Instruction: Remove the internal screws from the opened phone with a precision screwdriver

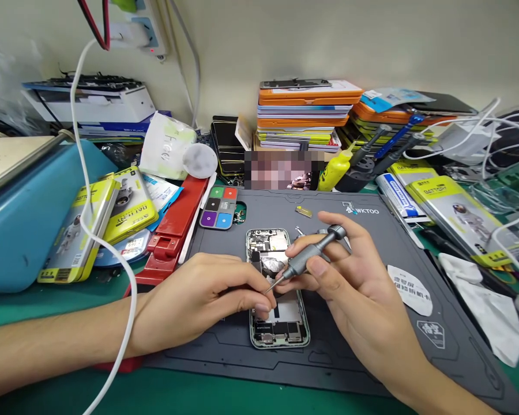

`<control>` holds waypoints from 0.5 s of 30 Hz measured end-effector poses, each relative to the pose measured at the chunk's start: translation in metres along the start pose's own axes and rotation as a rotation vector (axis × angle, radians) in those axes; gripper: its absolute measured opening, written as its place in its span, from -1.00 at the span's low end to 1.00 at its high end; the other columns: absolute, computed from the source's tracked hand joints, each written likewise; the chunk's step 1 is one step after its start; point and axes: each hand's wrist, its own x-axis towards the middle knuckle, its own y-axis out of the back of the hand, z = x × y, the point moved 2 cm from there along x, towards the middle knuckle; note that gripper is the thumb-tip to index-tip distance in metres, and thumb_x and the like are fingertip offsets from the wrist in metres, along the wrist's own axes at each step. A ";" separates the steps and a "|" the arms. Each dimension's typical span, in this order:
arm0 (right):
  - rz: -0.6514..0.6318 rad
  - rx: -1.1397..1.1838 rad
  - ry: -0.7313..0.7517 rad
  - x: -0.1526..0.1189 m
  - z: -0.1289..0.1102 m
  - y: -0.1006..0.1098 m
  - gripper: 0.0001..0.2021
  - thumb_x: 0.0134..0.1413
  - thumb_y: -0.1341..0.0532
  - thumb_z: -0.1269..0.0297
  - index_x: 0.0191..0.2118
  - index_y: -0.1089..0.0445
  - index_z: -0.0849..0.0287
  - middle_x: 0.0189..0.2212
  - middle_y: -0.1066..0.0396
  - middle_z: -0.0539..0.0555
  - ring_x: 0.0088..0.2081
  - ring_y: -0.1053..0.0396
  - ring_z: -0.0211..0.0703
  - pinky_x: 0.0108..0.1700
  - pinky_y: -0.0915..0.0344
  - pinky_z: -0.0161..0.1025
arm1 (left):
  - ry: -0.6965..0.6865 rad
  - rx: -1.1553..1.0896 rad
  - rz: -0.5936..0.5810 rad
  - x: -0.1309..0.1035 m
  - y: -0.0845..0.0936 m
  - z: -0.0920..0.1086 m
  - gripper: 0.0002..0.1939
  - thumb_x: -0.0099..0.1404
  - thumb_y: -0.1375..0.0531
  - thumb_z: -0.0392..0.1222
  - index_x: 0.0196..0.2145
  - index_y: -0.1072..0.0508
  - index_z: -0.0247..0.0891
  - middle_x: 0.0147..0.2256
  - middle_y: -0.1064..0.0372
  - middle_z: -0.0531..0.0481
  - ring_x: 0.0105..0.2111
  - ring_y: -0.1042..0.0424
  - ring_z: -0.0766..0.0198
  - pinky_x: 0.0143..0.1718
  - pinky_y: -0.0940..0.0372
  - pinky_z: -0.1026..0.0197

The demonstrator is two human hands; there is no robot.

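An opened phone [281, 317] lies on the dark grey mat [216, 360], its inner parts showing. Above its middle, my right hand [354, 288] grips a grey precision screwdriver [307, 256], which slants down to the left. My left hand [225, 294] is closed, thumb and fingertips pinched together at the screwdriver's tip. Whatever sits between those fingertips is too small or too hidden to name. Both hands cover part of the phone's middle.
A magnetic pad with coloured squares [218, 208] and a small yellow piece [303, 211] lie behind the phone. At left are a red clamp-like tool [173, 230] and battery boxes [80, 230]. A white cable [132, 300] crosses over my left forearm. Screwdrivers stand in a holder [358, 173].
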 end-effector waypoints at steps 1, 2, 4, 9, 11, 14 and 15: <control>-0.002 0.007 -0.013 0.000 0.000 0.001 -0.62 0.40 -0.30 0.25 0.22 -0.24 -0.16 -0.16 -0.56 -0.05 -0.33 -0.66 -0.23 -0.15 -0.69 -0.22 | -0.004 0.000 -0.004 0.000 0.000 0.000 -0.86 0.56 -0.23 -0.25 -0.16 -0.61 -0.18 -0.22 -0.66 0.16 -0.20 -0.60 0.43 -0.06 -0.33 0.49; -0.003 0.011 -0.024 0.000 0.000 0.001 -0.61 0.40 -0.31 0.24 0.22 -0.23 -0.16 -0.16 -0.56 -0.05 -0.34 -0.66 -0.23 -0.16 -0.69 -0.22 | -0.007 -0.002 -0.008 0.000 0.000 0.000 -0.86 0.56 -0.23 -0.24 -0.16 -0.61 -0.18 -0.21 -0.66 0.16 -0.20 -0.60 0.43 -0.06 -0.33 0.49; -0.006 0.015 -0.036 0.001 0.001 0.001 -0.60 0.39 -0.32 0.24 0.22 -0.24 -0.16 -0.17 -0.56 -0.06 -0.35 -0.67 -0.22 -0.16 -0.69 -0.22 | -0.015 -0.002 -0.015 0.000 0.000 -0.001 -0.87 0.55 -0.24 -0.24 -0.15 -0.61 -0.18 -0.20 -0.66 0.16 -0.19 -0.60 0.43 -0.05 -0.33 0.49; -0.006 0.003 -0.050 0.003 0.001 0.001 -0.59 0.36 -0.33 0.22 0.22 -0.25 -0.16 -0.18 -0.56 -0.05 -0.38 -0.67 -0.16 -0.19 -0.70 -0.12 | -0.026 0.020 -0.029 -0.001 0.000 -0.002 -0.87 0.56 -0.23 -0.25 -0.12 -0.61 -0.18 -0.18 -0.66 0.14 -0.16 -0.60 0.41 -0.04 -0.33 0.48; 0.000 -0.009 -0.058 0.003 0.001 0.001 -0.57 0.34 -0.35 0.20 0.22 -0.24 -0.16 -0.18 -0.56 -0.03 -0.38 -0.67 -0.12 -0.19 -0.71 -0.07 | -0.025 0.019 -0.035 -0.001 0.000 -0.001 -0.86 0.57 -0.22 -0.25 -0.11 -0.61 -0.19 -0.17 -0.66 0.13 -0.15 -0.61 0.39 -0.02 -0.34 0.47; 0.002 -0.013 -0.061 0.003 0.000 0.000 -0.54 0.32 -0.37 0.19 0.23 -0.24 -0.15 -0.18 -0.56 -0.03 -0.40 -0.66 -0.12 -0.21 -0.70 -0.07 | -0.048 0.028 -0.032 0.000 0.001 0.001 -0.87 0.56 -0.23 -0.25 -0.12 -0.62 -0.20 -0.15 -0.66 0.09 -0.14 -0.60 0.36 -0.01 -0.34 0.43; 0.003 -0.014 -0.060 0.004 0.000 0.000 -0.54 0.31 -0.37 0.19 0.23 -0.25 -0.15 -0.19 -0.56 -0.03 -0.40 -0.66 -0.12 -0.22 -0.70 -0.09 | -0.060 0.038 -0.030 0.000 0.001 0.001 -0.87 0.55 -0.24 -0.25 -0.12 -0.62 -0.20 -0.15 -0.66 0.08 -0.13 -0.59 0.35 0.00 -0.34 0.42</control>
